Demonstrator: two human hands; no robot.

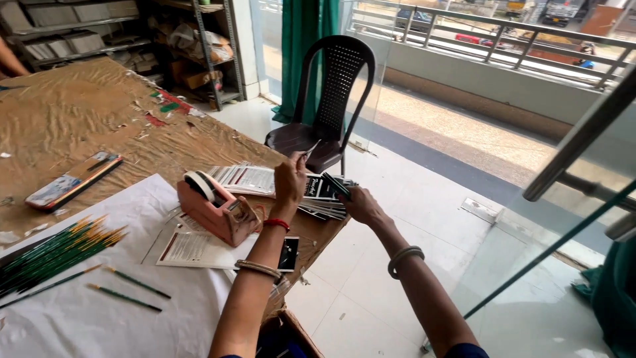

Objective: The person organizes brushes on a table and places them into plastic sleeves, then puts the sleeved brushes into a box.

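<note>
My left hand [290, 180] is raised over the table corner and pinches a thin clear plastic sleeve [310, 151] between its fingertips. My right hand [360, 204] is just right of it, closed on a dark card packet [334, 185] taken from a fanned stack of black and white cards [318, 199] at the table's edge. A pink tape dispenser [215, 209] stands just left of my left forearm. A red band and a metal bangle sit on my left wrist, a bangle on the right.
Green paintbrushes [56, 250] lie bunched on white paper [79, 311] at the left. A flat tin case [71, 180] rests on the brown-covered table [73, 119]. A dark plastic chair [328, 99] stands beyond the corner. Shelving [199, 46] is behind, glass panels to the right.
</note>
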